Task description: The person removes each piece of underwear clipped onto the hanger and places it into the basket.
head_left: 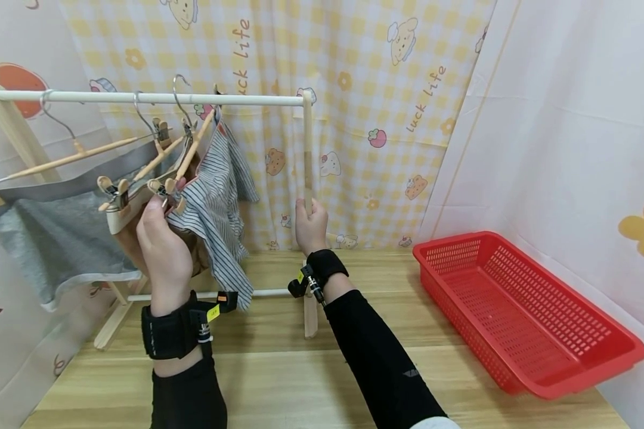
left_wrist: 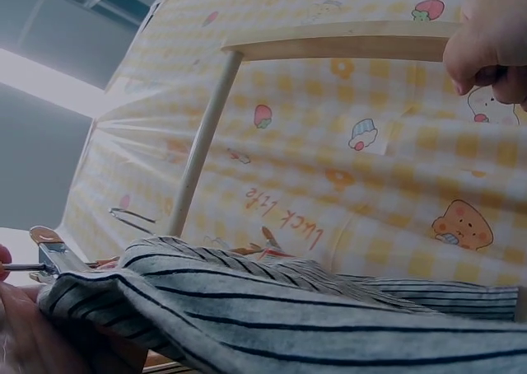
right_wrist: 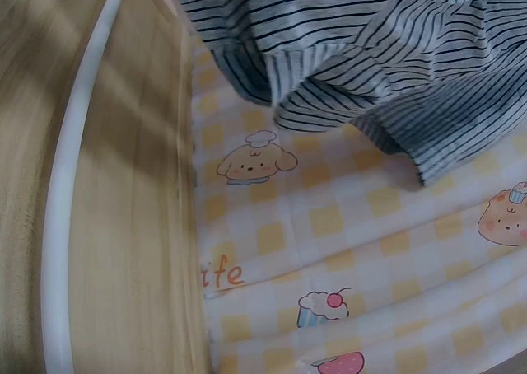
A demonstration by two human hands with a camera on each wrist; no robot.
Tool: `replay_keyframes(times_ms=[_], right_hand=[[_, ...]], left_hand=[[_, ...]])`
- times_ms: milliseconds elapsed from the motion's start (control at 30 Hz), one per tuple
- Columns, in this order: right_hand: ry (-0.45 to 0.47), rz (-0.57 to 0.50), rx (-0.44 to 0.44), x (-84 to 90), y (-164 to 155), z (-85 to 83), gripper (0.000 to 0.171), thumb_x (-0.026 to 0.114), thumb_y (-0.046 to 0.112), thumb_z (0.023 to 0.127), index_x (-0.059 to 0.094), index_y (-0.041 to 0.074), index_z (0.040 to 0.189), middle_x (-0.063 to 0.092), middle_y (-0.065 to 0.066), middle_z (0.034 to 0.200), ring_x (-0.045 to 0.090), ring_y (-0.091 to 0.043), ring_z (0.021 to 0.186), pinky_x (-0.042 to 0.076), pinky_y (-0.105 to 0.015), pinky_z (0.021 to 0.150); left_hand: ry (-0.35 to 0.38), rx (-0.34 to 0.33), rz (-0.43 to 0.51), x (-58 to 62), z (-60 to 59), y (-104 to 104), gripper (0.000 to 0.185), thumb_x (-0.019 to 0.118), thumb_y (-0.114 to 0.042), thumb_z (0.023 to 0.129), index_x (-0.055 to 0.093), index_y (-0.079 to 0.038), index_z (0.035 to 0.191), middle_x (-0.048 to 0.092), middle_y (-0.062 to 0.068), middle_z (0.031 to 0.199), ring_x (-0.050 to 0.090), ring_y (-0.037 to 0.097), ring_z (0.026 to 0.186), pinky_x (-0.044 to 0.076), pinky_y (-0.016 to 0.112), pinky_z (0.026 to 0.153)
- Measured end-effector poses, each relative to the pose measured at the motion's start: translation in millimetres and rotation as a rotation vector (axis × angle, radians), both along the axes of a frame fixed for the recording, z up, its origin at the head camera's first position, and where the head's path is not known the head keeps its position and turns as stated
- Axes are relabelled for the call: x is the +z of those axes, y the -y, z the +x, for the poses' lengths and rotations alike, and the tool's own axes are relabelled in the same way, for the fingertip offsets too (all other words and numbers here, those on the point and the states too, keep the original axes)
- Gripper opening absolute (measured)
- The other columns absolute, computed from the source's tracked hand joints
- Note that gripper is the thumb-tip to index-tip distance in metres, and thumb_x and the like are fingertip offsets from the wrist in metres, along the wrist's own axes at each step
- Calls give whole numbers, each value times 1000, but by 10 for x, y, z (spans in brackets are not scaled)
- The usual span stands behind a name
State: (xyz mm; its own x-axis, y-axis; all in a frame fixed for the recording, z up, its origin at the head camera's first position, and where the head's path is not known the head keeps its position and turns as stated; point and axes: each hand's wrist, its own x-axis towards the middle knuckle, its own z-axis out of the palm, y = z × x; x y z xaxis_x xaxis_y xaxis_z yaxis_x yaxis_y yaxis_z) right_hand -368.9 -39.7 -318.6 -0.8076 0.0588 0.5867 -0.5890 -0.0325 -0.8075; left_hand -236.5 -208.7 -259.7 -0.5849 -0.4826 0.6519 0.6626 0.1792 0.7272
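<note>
The left hand (head_left: 158, 238) is raised to the clip end of a wooden clip hanger (head_left: 185, 161), its fingers curled around the clips (head_left: 166, 187) and the top edge of a striped garment (head_left: 214, 202) that hangs there; the left wrist view shows the same grip from below, with a metal clip just beside the fingers and the striped cloth bunched across the frame. The right hand (head_left: 310, 223) is closed around the upright post (head_left: 307, 155) of the small wooden drying rack, low on the post, steadying it.

Outward from the left hand, the hanger's hook sits on the white top rail (head_left: 150, 97) with two more wooden hangers (head_left: 86, 152) crowded just beside it. One carries a grey garment (head_left: 59, 238), and something tan shows behind the hand (too hidden to name). The rack stands on a wooden surface (head_left: 279, 381), its lower white crossbar (head_left: 268, 292) near the striped hem. A red plastic basket (head_left: 520, 310) lies well apart to the right, against a pale curtain.

In my judgement, the risk lies with the crowded hooks: a pull on the striped garment could drag its hanger along the rail into the neighbours or lift the hook off. If only one clip lets go, the cloth may swing and stay caught at the other. The rack looks light, so a sideways tug could tip it should the right hand slacken.
</note>
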Motion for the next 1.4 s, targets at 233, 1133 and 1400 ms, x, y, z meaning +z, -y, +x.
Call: replay_keyframes(times_ms=[233,1133,1400], right_hand=[[-1,12,7,-11,0,-13,43,45,10,104,31,13,64,24,8,51,22,-3,39,25,-22,45],[-3,-1,-20,-209,53,-345,42,46,17,102,31,12,63,25,3,51,23,-11,41,25,-25,44],[14,-13,17,-138,22,-259,45,46,14,103,28,13,61,24,7,49,21,-8,40,22,-25,43]], left_hand=[[7,-8,32,-35,49,1,51,21,-19,106,59,2,132,57,14,139,49,19,131,33,26,109],[222,270,-23,-87,587,-4,59,16,-17,106,73,-3,113,66,1,112,55,13,100,36,23,86],[76,120,246,-163,758,-85,60,15,-23,103,72,-2,100,63,11,97,50,16,85,34,23,77]])
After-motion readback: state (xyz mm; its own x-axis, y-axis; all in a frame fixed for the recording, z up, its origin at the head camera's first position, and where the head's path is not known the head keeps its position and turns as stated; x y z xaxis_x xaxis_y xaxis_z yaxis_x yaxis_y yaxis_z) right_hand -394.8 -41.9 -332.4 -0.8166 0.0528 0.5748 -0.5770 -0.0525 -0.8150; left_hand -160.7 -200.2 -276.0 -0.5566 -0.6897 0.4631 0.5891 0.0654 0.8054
